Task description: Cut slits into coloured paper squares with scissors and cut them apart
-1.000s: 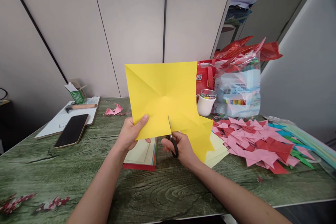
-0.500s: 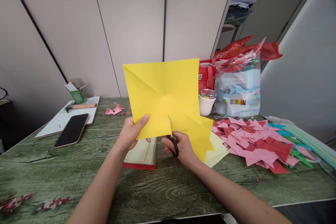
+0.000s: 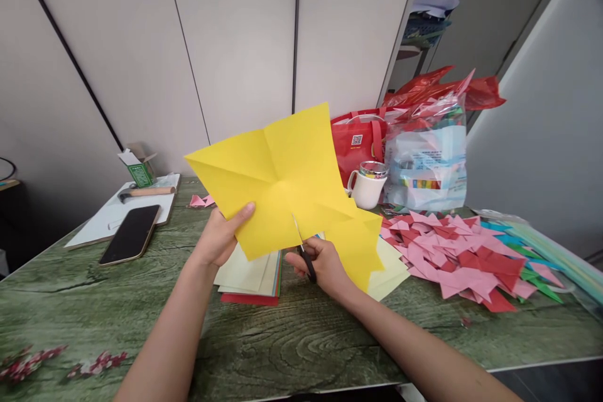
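Note:
A creased sheet of yellow paper (image 3: 277,182) is held up above the table, its lower left edge pinched by my left hand (image 3: 223,235) with the thumb on top. My right hand (image 3: 320,264) grips black-handled scissors (image 3: 307,262), whose blades reach into the lower edge of the sheet along a cut. Beneath the sheet lies a stack of coloured paper (image 3: 249,276), pale green on top and red at the bottom. More yellow paper (image 3: 355,248), with pointed corners, rests on a pale green sheet (image 3: 391,276) behind my right hand.
On the right is a heap of pink and red folded paper pieces (image 3: 452,251). A white mug (image 3: 370,188), red bag (image 3: 346,144) and filled plastic bag (image 3: 426,157) stand behind. On the left are a phone (image 3: 130,235), hammer (image 3: 148,191) and small box (image 3: 139,166).
The yellow sheet has tilted anticlockwise, its left side moving down and left with my left hand. My right hand and the scissors have shifted slightly left. More of the red bag and mug shows.

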`<state>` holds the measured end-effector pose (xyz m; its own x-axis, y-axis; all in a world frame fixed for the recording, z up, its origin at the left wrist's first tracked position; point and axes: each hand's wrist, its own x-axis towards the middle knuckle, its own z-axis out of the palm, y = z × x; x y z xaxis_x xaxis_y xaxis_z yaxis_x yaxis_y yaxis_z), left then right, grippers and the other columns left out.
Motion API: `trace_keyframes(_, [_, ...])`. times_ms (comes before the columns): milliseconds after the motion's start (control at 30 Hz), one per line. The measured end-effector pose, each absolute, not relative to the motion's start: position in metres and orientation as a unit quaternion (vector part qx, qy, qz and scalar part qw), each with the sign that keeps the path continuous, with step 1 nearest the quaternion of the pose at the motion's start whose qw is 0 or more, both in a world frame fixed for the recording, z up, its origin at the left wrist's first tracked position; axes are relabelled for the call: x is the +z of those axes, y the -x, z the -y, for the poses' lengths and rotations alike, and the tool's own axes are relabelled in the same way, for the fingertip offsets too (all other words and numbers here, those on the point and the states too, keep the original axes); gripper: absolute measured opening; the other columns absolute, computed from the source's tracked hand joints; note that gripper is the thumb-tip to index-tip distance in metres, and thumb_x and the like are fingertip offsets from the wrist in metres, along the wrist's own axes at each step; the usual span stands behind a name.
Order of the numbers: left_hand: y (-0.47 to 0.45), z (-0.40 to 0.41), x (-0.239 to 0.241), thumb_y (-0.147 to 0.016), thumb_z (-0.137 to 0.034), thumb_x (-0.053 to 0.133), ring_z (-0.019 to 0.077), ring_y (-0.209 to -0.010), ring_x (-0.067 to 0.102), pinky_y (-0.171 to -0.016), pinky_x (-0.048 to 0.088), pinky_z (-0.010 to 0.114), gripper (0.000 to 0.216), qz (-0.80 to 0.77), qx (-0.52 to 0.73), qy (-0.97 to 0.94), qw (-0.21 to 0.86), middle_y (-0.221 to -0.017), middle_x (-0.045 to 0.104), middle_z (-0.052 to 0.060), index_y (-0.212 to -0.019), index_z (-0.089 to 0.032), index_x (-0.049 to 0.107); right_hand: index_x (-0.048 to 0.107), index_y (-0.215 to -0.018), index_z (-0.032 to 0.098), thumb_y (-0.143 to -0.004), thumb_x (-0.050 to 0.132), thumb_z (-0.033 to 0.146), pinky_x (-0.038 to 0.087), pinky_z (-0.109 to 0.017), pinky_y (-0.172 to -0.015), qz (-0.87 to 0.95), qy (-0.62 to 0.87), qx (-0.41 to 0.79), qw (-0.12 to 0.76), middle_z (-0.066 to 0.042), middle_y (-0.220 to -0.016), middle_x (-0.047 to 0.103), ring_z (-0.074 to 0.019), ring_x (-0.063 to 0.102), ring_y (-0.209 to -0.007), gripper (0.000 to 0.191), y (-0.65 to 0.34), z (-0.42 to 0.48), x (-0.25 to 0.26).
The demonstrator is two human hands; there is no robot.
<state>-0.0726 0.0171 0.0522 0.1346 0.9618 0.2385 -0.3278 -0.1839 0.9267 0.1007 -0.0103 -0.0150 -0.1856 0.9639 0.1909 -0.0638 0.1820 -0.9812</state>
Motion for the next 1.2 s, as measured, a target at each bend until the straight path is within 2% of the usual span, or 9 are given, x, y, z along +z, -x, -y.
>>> trace_keyframes(100, [0.074,-0.020,0.051,-0.061,-0.030,0.069,0.0263,-0.095,0.057,-0.077,0.049,0.035,0.038,-0.319,0.597,-0.491,0.548,-0.105,0.062,0.011,-0.095,-0.014,0.061,0.052,-0.061,0.017,-0.052,0.068,0.049,0.036,-0.023,-0.039,0.588,0.391,0.520,0.481,0.004,-0.044,0.049,-0.0097,0.044,-0.039,0.037,-0.101,0.010,-0.014])
trace_keyframes(200, [0.077,-0.024,0.049,-0.060,-0.028,0.070,0.0256,-0.094,0.057,-0.075,0.049,0.033,0.036,-0.320,0.617,-0.487,0.529,-0.103,0.063,0.011,-0.093,-0.014,0.061,0.054,-0.072,0.016,-0.052,0.069,0.046,0.038,-0.022,-0.043,0.607,0.377,0.552,0.429,0.005,-0.047,0.051,-0.0097,0.047,-0.042,0.039,-0.105,0.010,-0.012])
trace_keyframes(433, [0.084,-0.030,0.047,-0.059,-0.025,0.070,0.0235,-0.087,0.060,-0.072,0.050,0.031,0.032,-0.350,0.640,-0.453,0.512,-0.096,0.066,0.009,-0.088,-0.014,0.062,0.050,-0.081,0.016,-0.064,0.063,0.038,0.042,-0.022,-0.050,0.637,0.289,0.640,0.319,0.002,-0.059,0.057,-0.0091,0.052,-0.050,0.030,-0.122,0.009,-0.001])
trace_keyframes(533, [0.086,-0.030,0.048,-0.060,-0.025,0.070,0.0228,-0.088,0.060,-0.073,0.050,0.030,0.032,-0.354,0.639,-0.453,0.511,-0.098,0.065,0.009,-0.090,-0.014,0.062,0.046,-0.092,0.016,-0.068,0.060,0.034,0.043,-0.022,-0.050,0.627,0.268,0.651,0.334,0.003,-0.057,0.056,-0.0086,0.052,-0.049,0.033,-0.126,0.009,0.002])
trace_keyframes(667, [0.085,-0.029,0.050,-0.059,-0.027,0.070,0.0232,-0.087,0.060,-0.073,0.050,0.032,0.034,-0.366,0.634,-0.454,0.508,-0.096,0.066,0.009,-0.090,-0.015,0.062,0.043,-0.098,0.018,-0.071,0.058,0.032,0.048,-0.028,-0.055,0.591,0.238,0.683,0.356,0.010,-0.048,0.048,-0.0053,0.043,-0.039,0.034,-0.129,0.008,0.003])
trace_keyframes(767, [0.085,-0.029,0.050,-0.059,-0.028,0.070,0.0236,-0.086,0.061,-0.071,0.051,0.032,0.034,-0.370,0.631,-0.455,0.508,-0.095,0.066,0.009,-0.089,-0.015,0.062,0.044,-0.105,0.019,-0.073,0.056,0.032,0.050,-0.029,-0.054,0.577,0.216,0.701,0.359,0.010,-0.047,0.045,-0.0040,0.039,-0.037,0.037,-0.132,0.008,0.004])
trace_keyframes(933, [0.085,-0.029,0.049,-0.059,-0.027,0.070,0.0240,-0.084,0.061,-0.069,0.052,0.032,0.035,-0.366,0.627,-0.450,0.519,-0.096,0.066,0.010,-0.090,-0.014,0.061,0.035,-0.120,0.019,-0.075,0.054,0.030,0.049,-0.029,-0.058,0.585,0.237,0.676,0.380,0.009,-0.051,0.048,-0.0046,0.044,-0.041,0.049,-0.134,0.007,0.006])
trace_keyframes(1067, [0.085,-0.028,0.050,-0.059,-0.025,0.070,0.0236,-0.082,0.062,-0.068,0.052,0.031,0.031,-0.369,0.622,-0.443,0.529,-0.093,0.067,0.010,-0.087,-0.015,0.062,0.034,-0.122,0.018,-0.072,0.059,0.030,0.044,-0.022,-0.050,0.637,0.261,0.633,0.353,0.006,-0.055,0.054,-0.0074,0.051,-0.047,0.057,-0.131,0.006,0.004])
trace_keyframes(1200, [0.084,-0.025,0.052,-0.059,-0.025,0.070,0.0239,-0.080,0.063,-0.066,0.053,0.031,0.031,-0.382,0.616,-0.439,0.531,-0.091,0.067,0.010,-0.087,-0.014,0.062,0.030,-0.126,0.017,-0.071,0.060,0.031,0.042,-0.021,-0.048,0.665,0.253,0.625,0.320,0.004,-0.057,0.057,-0.0079,0.051,-0.047,0.064,-0.128,0.007,0.003])
